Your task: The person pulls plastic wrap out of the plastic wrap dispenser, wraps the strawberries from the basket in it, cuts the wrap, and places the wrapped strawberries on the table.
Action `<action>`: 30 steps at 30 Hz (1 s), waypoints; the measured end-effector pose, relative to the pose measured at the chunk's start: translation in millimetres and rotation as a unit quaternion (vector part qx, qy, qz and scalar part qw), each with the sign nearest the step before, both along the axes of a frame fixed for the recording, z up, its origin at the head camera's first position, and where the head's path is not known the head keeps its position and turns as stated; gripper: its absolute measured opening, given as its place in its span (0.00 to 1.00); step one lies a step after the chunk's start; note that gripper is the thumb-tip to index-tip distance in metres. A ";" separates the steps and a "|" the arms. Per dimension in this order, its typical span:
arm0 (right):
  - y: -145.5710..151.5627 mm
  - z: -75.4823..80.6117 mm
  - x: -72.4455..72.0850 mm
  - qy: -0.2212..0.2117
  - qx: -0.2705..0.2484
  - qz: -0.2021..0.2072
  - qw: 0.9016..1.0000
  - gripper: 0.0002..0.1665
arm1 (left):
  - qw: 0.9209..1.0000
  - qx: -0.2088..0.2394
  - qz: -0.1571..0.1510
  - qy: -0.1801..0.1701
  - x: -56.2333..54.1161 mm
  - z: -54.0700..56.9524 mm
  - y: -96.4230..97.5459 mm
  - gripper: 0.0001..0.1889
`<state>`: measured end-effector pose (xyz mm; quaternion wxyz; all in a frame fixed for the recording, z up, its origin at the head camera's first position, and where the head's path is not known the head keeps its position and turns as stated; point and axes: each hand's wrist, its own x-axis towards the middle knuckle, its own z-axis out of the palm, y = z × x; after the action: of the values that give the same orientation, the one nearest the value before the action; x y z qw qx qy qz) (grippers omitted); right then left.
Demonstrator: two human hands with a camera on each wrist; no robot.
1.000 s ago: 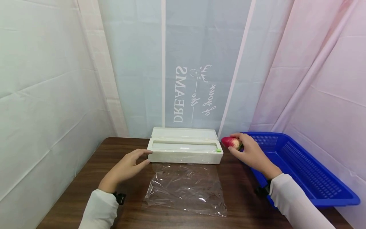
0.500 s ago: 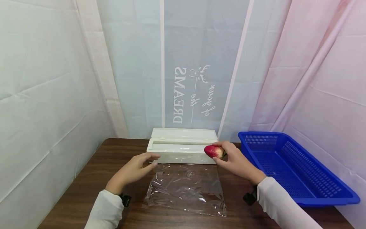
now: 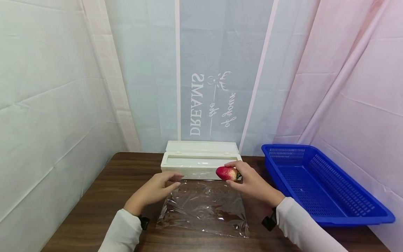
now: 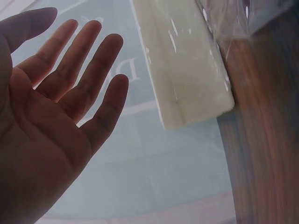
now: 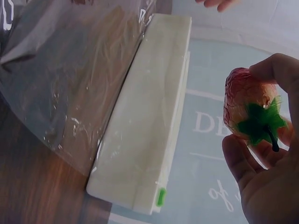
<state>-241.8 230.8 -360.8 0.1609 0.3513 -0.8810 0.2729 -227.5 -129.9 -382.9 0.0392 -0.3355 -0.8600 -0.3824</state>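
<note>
My right hand (image 3: 252,182) pinches a red strawberry (image 3: 226,173) between thumb and fingers, above the sheet of clear plastic wrap (image 3: 204,210). In the right wrist view the strawberry (image 5: 250,100) shows its green leafy cap and dark stem towards the palm. My left hand (image 3: 154,190) hovers over the wrap's left side. Its fingers are loosely spread with nothing in them, as the left wrist view shows of the hand (image 4: 60,98). Behind both hands stands the white wrap dispenser box (image 3: 195,172), lid raised at the back, with the sheet drawn out from its front.
A blue plastic basket (image 3: 355,221) with slotted walls stands at the right of the brown wooden table (image 3: 126,168). A small green slider (image 5: 161,197) sits at the dispenser's right end. Fabric curtains (image 3: 151,87) hang behind and at both sides.
The right hand has carried the strawberry left and towards me, from beside the basket to over the wrap. The left hand has shifted a little right, away from the dispenser's left end.
</note>
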 end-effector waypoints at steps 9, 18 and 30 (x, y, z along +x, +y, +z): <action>-8.4 -6.3 5.1 -0.027 -0.002 0.042 0.999 0.30 | 1.000 0.007 0.001 -0.010 2.8 -4.2 23.4 0.17; -19.6 -10.8 9.8 -0.040 0.008 0.069 0.997 0.31 | 1.000 0.001 -0.006 0.002 5.4 -5.7 40.2 0.21; -32.9 -17.8 15.5 -0.032 -0.006 0.107 0.994 0.31 | 0.999 0.015 -0.009 -0.028 10.9 -7.6 57.0 0.23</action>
<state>-226.3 197.9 -378.6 0.1046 0.4337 -0.8412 0.3054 -216.5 -73.0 -390.5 0.0170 -0.3315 -0.8518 -0.4052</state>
